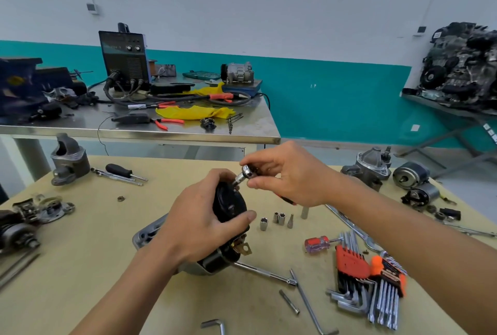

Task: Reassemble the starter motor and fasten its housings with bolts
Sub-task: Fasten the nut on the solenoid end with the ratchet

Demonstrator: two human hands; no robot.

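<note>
The left grip (204, 223) is wrapping around the black cylindrical starter motor (228, 207), thumb lying along its near right side, and is holding it tilted over the middle of the tan wooden table (80, 267). The motor's round black end cap is facing up and away, while its grey cast-metal nose housing (146, 233) is showing low beside the left wrist. The right grip (290, 173) is pinching a chrome ratchet-style driver (248, 170) between thumb and fingers. The driver's socket end is meeting the far rim of the end cap, probably over a bolt head, though the socket is covering that spot.

Just right of the motor, three short chrome sockets (278, 218) are standing upright on the table. Nearer and further right, a screwdriver with a red and clear handle (317, 244) is lying beside two sets of hex keys in orange holders (352, 264). A long chrome T-handle wrench (269, 275) is lying near the motor's lower end, and a loose bent hex key (212, 325) is sitting at the near edge.

At the far left a grey cast housing (68, 162) is standing upright, with a black-handled screwdriver (118, 170) lying just right of it. Other silver starter motors (371, 165) are sitting at the far right corner. Beyond, a stainless steel table (242, 130) is carrying a black welding machine (123, 60) and a crumpled yellow cloth (193, 112)
</note>
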